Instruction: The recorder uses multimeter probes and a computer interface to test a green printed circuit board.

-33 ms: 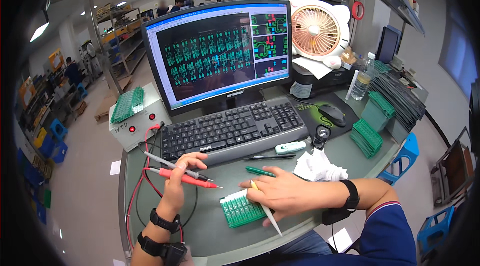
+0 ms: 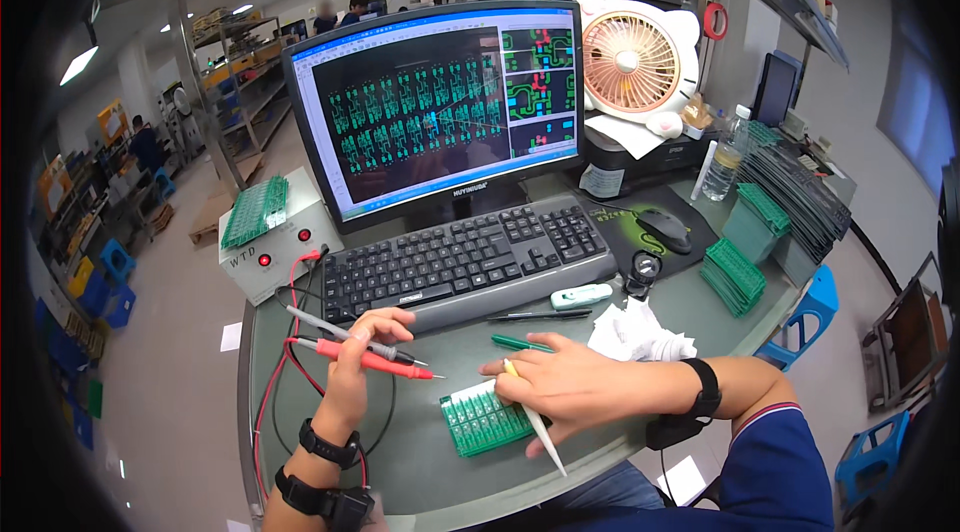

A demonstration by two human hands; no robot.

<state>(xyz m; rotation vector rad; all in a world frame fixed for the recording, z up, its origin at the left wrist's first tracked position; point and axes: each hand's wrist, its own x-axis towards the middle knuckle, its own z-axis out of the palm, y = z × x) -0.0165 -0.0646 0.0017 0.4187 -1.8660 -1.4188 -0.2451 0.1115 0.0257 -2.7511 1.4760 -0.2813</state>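
My left hand [image 2: 350, 370] is closed around two test probes, a red probe [image 2: 395, 364] and a grey-and-black probe [image 2: 318, 320]. Their metal tips point right, above the desk and apart from the board. A green circuit board panel [image 2: 478, 424], with rows of small boards, lies on the desk in front of me. My right hand [image 2: 590, 387] reaches over its right side, pinching a white pointed stick [image 2: 543, 437] with a yellow end. The stick's thin tip points down toward the desk's front edge. My fingers hide part of the panel's right side.
A keyboard [image 2: 465, 257] and monitor [image 2: 420, 112] stand behind my hands. A grey test box [image 2: 275, 257] with wires sits left. Crumpled white tissue [image 2: 640, 334], a green pen [image 2: 520, 343] and a black pen [image 2: 540, 314] lie nearby. Stacked green boards [image 2: 733, 277] and a bottle [image 2: 725, 157] stand right.
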